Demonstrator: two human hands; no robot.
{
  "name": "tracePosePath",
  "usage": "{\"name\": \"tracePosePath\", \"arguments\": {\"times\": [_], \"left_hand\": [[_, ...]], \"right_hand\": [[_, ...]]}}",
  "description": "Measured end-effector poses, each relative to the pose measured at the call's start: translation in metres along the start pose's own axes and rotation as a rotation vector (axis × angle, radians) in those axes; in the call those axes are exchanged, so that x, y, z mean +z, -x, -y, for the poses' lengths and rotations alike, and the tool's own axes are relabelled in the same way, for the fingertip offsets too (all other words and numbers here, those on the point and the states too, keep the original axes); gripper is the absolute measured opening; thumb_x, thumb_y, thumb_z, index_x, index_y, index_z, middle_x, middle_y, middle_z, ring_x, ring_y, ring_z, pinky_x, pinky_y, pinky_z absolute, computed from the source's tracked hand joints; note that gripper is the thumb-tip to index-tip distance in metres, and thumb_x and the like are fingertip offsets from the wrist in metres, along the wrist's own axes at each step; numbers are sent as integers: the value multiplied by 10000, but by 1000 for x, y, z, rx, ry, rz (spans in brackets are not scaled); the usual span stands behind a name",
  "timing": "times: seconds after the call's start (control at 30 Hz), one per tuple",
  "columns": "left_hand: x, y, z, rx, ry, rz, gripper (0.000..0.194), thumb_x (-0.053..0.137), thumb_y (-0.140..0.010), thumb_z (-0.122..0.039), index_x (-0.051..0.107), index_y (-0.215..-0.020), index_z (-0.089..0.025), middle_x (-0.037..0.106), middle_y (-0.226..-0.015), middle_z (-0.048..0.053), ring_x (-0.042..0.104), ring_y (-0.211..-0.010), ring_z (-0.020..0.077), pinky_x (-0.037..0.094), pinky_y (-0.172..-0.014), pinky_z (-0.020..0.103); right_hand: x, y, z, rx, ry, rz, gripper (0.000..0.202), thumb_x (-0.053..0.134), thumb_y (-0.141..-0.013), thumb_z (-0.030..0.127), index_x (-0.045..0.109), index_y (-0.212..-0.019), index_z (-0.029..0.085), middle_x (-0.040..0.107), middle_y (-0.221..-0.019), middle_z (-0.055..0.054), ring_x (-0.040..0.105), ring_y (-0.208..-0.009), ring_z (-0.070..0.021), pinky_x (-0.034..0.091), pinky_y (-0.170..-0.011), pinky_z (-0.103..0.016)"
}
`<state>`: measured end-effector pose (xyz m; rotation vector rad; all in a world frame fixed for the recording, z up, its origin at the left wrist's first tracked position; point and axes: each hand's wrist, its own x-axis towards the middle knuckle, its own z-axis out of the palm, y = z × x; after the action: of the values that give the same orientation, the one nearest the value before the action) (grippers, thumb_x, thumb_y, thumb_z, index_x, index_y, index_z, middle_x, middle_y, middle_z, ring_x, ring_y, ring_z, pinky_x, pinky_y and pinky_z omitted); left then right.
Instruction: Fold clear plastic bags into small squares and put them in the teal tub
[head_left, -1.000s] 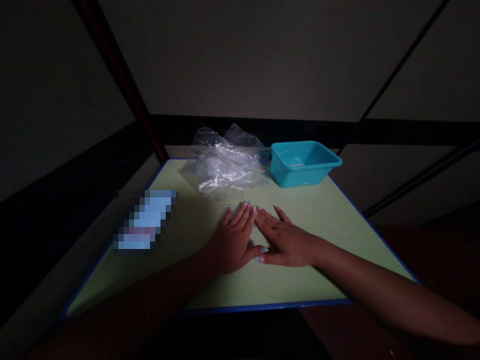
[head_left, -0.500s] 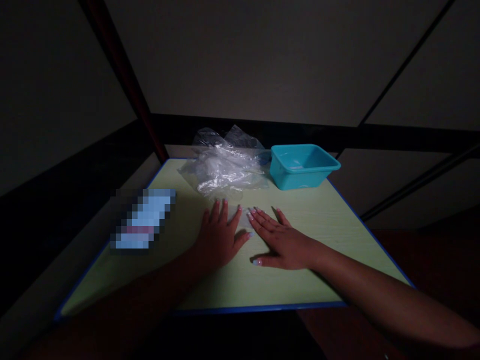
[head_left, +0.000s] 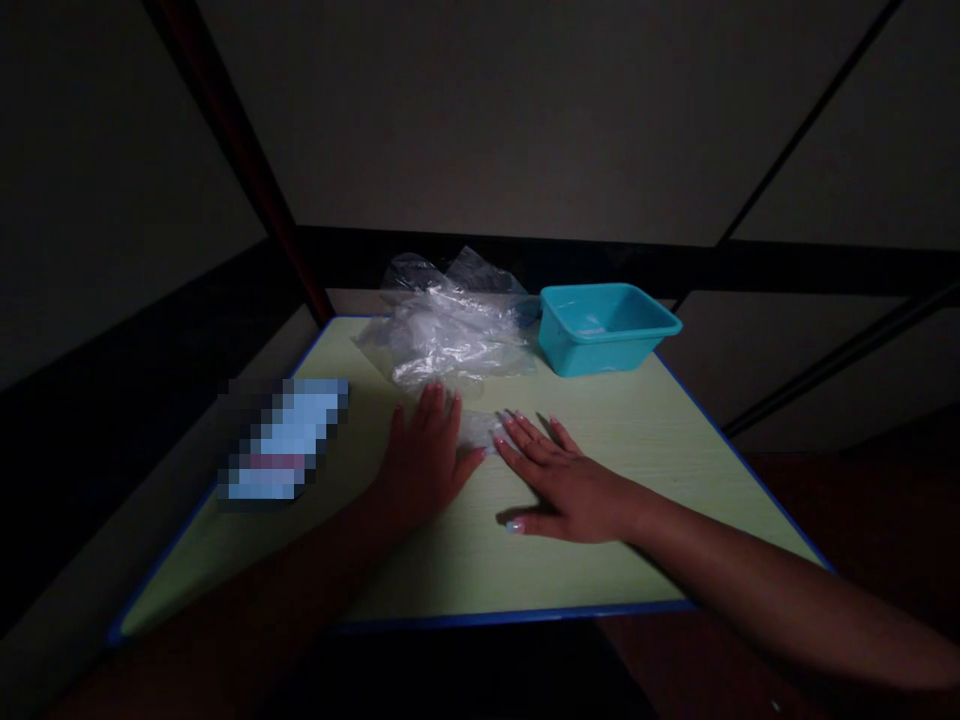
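Observation:
A small clear plastic piece (head_left: pixel 478 430), perhaps a folded bag, lies flat on the light green table (head_left: pixel 645 490). My right hand (head_left: pixel 566 485) rests palm down with its fingers spread, the fingertips on the right end of the plastic. At the left end is my left hand (head_left: pixel 421 455), palm down and open, its thumb tip touching or close to the plastic. Just beyond the left fingertips sits a crumpled heap of clear plastic bags (head_left: pixel 450 335). Neither hand grips anything.
A turquoise plastic basin (head_left: pixel 600 350) stands at the table's back right. On the left side lies a blurred-out flat object with a bright face (head_left: pixel 292 440), perhaps a phone. Blue edging (head_left: pixel 525 615) borders the table, and a wall (head_left: pixel 495 130) rises behind it.
My left hand has slid to the left and slightly away from me, uncovering more of the small plastic piece. My right hand has stayed nearly in place.

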<state>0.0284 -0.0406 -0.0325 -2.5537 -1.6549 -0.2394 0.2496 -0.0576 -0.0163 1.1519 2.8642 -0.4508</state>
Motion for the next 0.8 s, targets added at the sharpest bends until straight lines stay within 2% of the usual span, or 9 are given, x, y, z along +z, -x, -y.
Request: {"name": "tracePosePath", "arguments": {"times": [0.13, 0.2, 0.33, 0.53, 0.63, 0.7, 0.8], "left_hand": [[-2, -3, -3, 285, 137, 30, 666, 392, -965, -496, 331, -1493, -94, 243, -1578, 197, 197, -1472, 336, 203, -1124, 627], [0, -4, -4, 328, 153, 70, 634, 367, -977, -491, 351, -1485, -112, 270, -1573, 181, 221, -1468, 324, 202, -1125, 629], [5, -3, -2, 253, 131, 96, 592, 388, -979, -485, 395, -1474, -160, 332, -1554, 164, 255, -1446, 376, 265, -1088, 641], [4, -1, 0, 127, 51, 63, 576, 453, -953, -510, 420, -1469, -257, 355, -1541, 173, 294, -1402, 465, 311, -1043, 646], [4, -2, 4, 70, 27, 72, 599, 458, -954, -495, 414, -1473, -199, 346, -1529, 230, 294, -1404, 461, 309, -1040, 656], [5, -4, 8, 53, 43, 60, 613, 441, -963, -469, 401, -1472, -129, 320, -1529, 265, 267, -1425, 437, 302, -1043, 667], [4, -5, 14, 100, 94, 25, 637, 413, -970, -462, 353, -1489, -97, 270, -1557, 247, 219, -1450, 407, 276, -1063, 668]], "right_hand": [[2, 1, -1, 2, 0, -24, 964, 410, -900, 689, 79, -1545, 53, -11, -1577, -251, -55, -1471, -358, -8, -1125, -657], [3, 1, -3, 15, 11, -18, 956, 399, -912, 676, 59, -1543, 43, 17, -1576, -255, -14, -1476, -354, 0, -1132, -652], [5, 1, -6, 2, 2, -29, 952, 402, -913, 672, 23, -1549, 72, 67, -1573, -261, 44, -1476, -360, 9, -1131, -659], [5, 1, -4, 10, -4, -17, 943, 415, -911, 667, 59, -1548, 69, 63, -1570, -269, 33, -1477, -354, -6, -1124, -663], [0, 2, -7, -7, -25, -16, 893, 464, -922, 606, 105, -1546, 80, 95, -1572, -258, 60, -1478, -341, 20, -1119, -674], [-6, 3, -14, -17, -53, -67, 816, 488, -936, 537, 156, -1543, 106, 166, -1573, -234, 138, -1474, -321, 85, -1123, -667], [-17, 7, -28, -10, -80, -188, 593, 487, -955, 439, 382, -1475, 173, 359, -1526, -178, 314, -1426, -299, 202, -1116, -638]]}}
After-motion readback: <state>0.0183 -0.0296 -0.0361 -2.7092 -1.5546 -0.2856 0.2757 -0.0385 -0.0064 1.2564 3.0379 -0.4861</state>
